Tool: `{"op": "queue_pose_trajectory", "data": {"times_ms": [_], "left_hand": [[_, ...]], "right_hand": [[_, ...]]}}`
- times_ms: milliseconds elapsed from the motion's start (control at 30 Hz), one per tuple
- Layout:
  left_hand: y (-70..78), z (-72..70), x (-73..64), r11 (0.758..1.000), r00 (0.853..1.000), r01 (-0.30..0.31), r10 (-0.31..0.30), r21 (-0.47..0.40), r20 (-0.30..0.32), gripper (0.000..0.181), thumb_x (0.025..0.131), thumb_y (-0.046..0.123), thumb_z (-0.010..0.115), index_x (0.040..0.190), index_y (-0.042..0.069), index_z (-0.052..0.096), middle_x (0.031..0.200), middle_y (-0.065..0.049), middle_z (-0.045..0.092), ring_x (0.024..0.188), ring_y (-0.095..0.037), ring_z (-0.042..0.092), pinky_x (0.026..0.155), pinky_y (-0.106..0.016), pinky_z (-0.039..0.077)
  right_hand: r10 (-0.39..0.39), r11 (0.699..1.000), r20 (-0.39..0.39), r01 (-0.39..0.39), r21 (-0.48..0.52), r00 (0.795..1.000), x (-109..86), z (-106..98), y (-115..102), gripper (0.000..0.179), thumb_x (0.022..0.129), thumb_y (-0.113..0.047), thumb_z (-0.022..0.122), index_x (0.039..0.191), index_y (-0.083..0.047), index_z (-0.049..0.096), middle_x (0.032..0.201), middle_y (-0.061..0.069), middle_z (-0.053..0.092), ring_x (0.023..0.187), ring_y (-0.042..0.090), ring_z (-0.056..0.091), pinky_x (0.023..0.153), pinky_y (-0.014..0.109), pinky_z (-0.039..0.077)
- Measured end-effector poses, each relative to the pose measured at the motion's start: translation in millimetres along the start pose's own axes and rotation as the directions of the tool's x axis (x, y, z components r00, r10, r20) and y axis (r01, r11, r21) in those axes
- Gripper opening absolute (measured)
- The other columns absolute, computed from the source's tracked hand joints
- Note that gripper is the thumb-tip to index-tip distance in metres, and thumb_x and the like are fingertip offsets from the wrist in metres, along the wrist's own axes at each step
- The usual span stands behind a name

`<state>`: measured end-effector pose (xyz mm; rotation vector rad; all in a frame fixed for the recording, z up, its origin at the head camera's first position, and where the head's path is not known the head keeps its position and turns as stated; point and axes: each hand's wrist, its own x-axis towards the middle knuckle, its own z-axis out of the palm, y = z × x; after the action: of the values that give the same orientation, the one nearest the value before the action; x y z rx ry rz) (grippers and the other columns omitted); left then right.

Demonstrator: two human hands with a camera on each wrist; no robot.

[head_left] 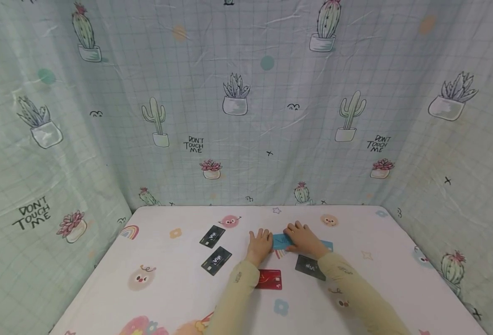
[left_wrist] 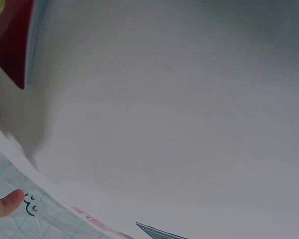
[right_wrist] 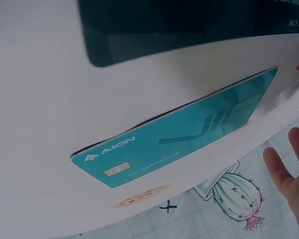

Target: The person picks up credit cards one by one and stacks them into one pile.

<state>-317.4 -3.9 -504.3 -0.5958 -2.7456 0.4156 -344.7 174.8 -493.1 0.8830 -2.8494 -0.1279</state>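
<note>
My left hand (head_left: 260, 246) has its fingertips right at the left end of a light-blue card (head_left: 281, 241); in the left wrist view, its little finger (left_wrist: 10, 203) sticks out straight. At the card's other end my right hand (head_left: 305, 239) grips it, thumb at the lower edge and fingers at the upper, covering that end. A second blue card (head_left: 327, 245), printed AION, lies on the table partly under the right hand and shows whole in the right wrist view. Below the left hand is a red card (head_left: 270, 279), partly behind the sleeve.
A black VIP card (head_left: 309, 267) lies beside the right sleeve, turned upside down. Two more black cards, one farther back (head_left: 212, 236) and one nearer (head_left: 216, 260), lie left of the hands. The printed white table (head_left: 179, 284) ends at a cactus-patterned curtain (head_left: 267, 130).
</note>
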Motion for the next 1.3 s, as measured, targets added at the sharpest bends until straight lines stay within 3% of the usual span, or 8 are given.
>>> {"op": "queue_pose_trajectory", "data": {"times_ms": [333, 633, 1133, 1300], "left_hand": [[-0.3, 4.1, 2.9, 1.000, 1.000, -0.013, 0.013, 0.021, -0.002, 0.051, 0.080, 0.049, 0.052, 0.123, 0.020, 0.052, 0.117, 0.002, 0.052, 0.111, -0.015, 0.044, 0.089, -0.043, 0.040], [-6.4, 8.7, 8.4, 0.994, 0.994, -0.107, 0.107, 0.021, 0.014, 0.052, 0.083, 0.047, 0.050, 0.126, 0.017, 0.049, 0.121, -0.001, 0.050, 0.113, -0.016, 0.043, 0.092, -0.041, 0.040], [-15.5, 4.1, 7.6, 0.986, 0.986, -0.133, 0.142, -0.100, 0.093, 0.057, 0.084, 0.049, 0.051, 0.129, 0.014, 0.046, 0.128, -0.004, 0.047, 0.119, -0.021, 0.042, 0.097, -0.043, 0.037], [-18.2, 1.8, 7.3, 0.986, 0.986, -0.133, 0.142, -0.099, 0.091, 0.059, 0.083, 0.050, 0.052, 0.129, 0.014, 0.045, 0.128, -0.005, 0.047, 0.120, -0.021, 0.041, 0.098, -0.044, 0.036]], "right_hand": [[-0.063, 0.998, -0.035, 0.062, -0.017, 0.997, -2.0, -5, -1, 0.053, 0.076, -0.047, 0.063, 0.111, -0.010, 0.052, 0.105, 0.006, 0.050, 0.092, 0.023, 0.045, 0.077, 0.043, 0.044], [-0.064, 0.997, -0.050, 0.062, -0.041, 0.997, -1.9, -1, -1, 0.052, 0.076, -0.046, 0.063, 0.112, -0.010, 0.051, 0.103, 0.007, 0.049, 0.091, 0.023, 0.045, 0.075, 0.042, 0.045], [-0.045, 0.996, -0.088, 0.037, -0.084, 0.995, 1.0, 13, -2, 0.053, 0.075, -0.051, 0.062, 0.110, -0.012, 0.051, 0.100, 0.004, 0.047, 0.086, 0.020, 0.041, 0.071, 0.038, 0.044], [-0.049, 0.997, -0.110, 0.041, -0.069, 0.993, 0.8, 12, -2, 0.053, 0.074, -0.050, 0.063, 0.108, -0.011, 0.052, 0.099, 0.006, 0.048, 0.084, 0.021, 0.041, 0.069, 0.038, 0.044]]}}
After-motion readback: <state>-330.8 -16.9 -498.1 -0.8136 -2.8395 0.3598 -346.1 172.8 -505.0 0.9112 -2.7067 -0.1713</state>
